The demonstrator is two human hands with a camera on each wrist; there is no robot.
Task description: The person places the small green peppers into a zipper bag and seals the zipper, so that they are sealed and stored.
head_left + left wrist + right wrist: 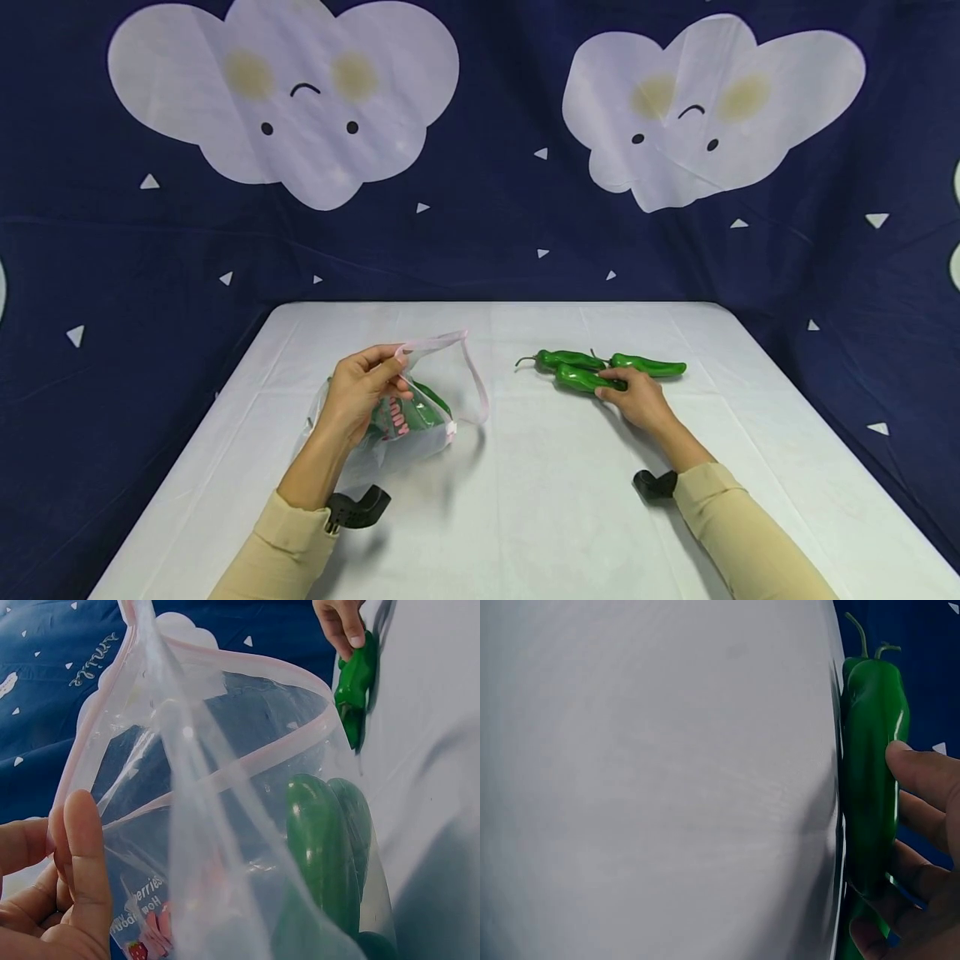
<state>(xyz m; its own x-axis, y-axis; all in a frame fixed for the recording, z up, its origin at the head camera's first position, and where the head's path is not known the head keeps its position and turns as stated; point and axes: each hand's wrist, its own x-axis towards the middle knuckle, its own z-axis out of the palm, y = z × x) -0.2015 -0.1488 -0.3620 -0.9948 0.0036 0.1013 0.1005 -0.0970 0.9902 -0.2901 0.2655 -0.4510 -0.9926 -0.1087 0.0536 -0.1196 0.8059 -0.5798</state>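
A clear zip bag with a pink-edged mouth (pixel 483 392) hangs from my left hand (pixel 356 392), whose thumb and fingers pinch its rim; the mouth gapes toward the right. Green peppers (pixel 315 847) lie inside, seen through the plastic. On the table to the right, three green peppers lie close together. My right hand (pixel 637 400) has its thumb and fingers around the end of the nearest pepper (pixel 581 379). In the right wrist view the fingers (pixel 922 776) touch that pepper (pixel 874 772) along its side.
The white-covered table (pixel 555 517) extends under both arms. Behind it hangs a dark blue cloth (pixel 495 167) with white clouds and small triangles. A black wrist mount (pixel 360 508) sits on the left wrist, another (pixel 655 485) on the right.
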